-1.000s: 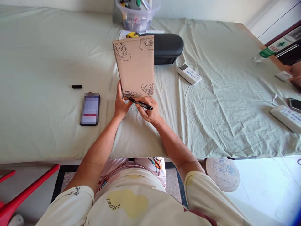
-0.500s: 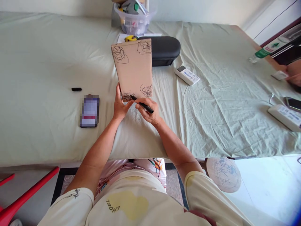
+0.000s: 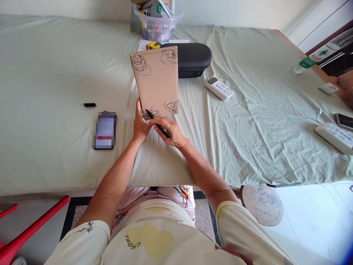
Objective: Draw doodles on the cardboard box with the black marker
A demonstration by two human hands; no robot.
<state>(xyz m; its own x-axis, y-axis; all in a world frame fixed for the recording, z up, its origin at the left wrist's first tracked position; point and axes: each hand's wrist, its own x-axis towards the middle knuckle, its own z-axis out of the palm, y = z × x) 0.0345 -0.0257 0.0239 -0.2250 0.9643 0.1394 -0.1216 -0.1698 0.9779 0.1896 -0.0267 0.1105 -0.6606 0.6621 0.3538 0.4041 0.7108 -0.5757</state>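
A brown cardboard box [image 3: 156, 79] lies on the green-sheeted table [image 3: 55, 73], with black scribbles in its corners. My left hand [image 3: 140, 125] grips the box at its near left corner. My right hand [image 3: 170, 132] holds a black marker [image 3: 158, 124], whose tip touches the scribble at the near left corner of the box. The marker's black cap [image 3: 89, 105] lies apart on the sheet to the left.
A phone [image 3: 105, 130] lies left of my hands. Behind the box are a black case [image 3: 193, 59] and a clear tub of items [image 3: 157, 22]. White remotes [image 3: 219, 88] [image 3: 335, 137] lie to the right. Another person's hand [image 3: 346, 88] shows at the right edge. A red chair [image 3: 16, 235] stands below left.
My right hand has shifted left and swung the marker, so its tip moved further left across the near left scribble. The box and my left hand stayed in place.
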